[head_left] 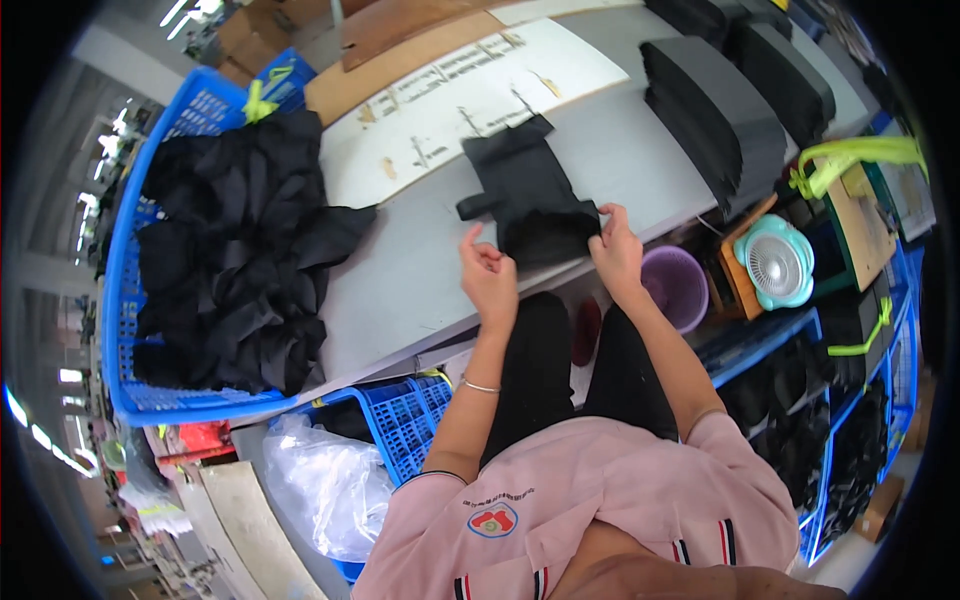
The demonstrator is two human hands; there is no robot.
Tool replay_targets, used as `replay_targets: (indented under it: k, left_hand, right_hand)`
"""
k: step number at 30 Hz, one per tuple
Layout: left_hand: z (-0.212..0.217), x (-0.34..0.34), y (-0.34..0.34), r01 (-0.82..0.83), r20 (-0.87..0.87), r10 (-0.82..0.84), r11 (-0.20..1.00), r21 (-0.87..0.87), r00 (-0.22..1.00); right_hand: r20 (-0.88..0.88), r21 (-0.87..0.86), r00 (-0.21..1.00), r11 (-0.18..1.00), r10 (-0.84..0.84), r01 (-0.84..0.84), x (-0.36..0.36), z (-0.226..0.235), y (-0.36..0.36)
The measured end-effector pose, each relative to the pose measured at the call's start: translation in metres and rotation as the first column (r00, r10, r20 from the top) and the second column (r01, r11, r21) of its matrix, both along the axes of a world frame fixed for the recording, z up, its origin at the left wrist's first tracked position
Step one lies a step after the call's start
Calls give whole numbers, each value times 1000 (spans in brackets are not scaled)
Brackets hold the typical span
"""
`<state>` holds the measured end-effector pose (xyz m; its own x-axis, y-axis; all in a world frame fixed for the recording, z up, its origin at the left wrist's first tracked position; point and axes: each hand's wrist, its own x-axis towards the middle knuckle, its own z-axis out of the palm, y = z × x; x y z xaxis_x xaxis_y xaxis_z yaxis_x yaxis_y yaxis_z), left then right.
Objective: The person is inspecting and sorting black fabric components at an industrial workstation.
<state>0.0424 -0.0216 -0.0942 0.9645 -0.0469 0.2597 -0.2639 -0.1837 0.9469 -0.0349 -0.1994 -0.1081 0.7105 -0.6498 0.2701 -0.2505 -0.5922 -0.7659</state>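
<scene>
A black fabric piece (525,175) with short tabs lies on the grey table in front of me, its near part gathered and hanging at the table's edge. My left hand (488,280) is closed at the near left corner of the piece, pinching it. At the near right corner, my right hand (618,250) pinches the cloth between thumb and finger. Left of my hands, a heap of black fabric pieces (240,250) fills a blue plastic basket (120,330), with one strip spilling over toward the table.
White boards (430,110) lie along the table's far side. Stacks of black cut material (710,110) stand at the far right. Near my right arm are a purple bin (675,290) and a turquoise fan (775,262). Clear plastic bags (330,490) sit by a blue crate at lower left.
</scene>
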Motion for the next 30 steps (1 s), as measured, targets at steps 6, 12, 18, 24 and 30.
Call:
replay_targets:
  k: [6,12,18,24,30]
  left_hand:
    - [-17,0,1,87,-13,-89,987,-133,996]
    - [-15,2,5,159,76,-148,969,-188,986]
    - [-14,8,7,83,-185,-176,901,-425,967]
    - [-16,14,9,114,-250,-258,872,-476,933]
    - [-14,13,9,107,-220,-264,833,-543,939]
  right_hand:
    - [72,120,977,970,203,-210,-10,35,-35]
    - [256,-808,939,482,-228,337,-2,111,-159]
    - [-86,-787,881,574,-465,226,-1,118,-246]
    - [-103,-653,957,744,-272,141,-6,114,-290]
    - [-150,-676,927,719,-344,158,-6,138,-269]
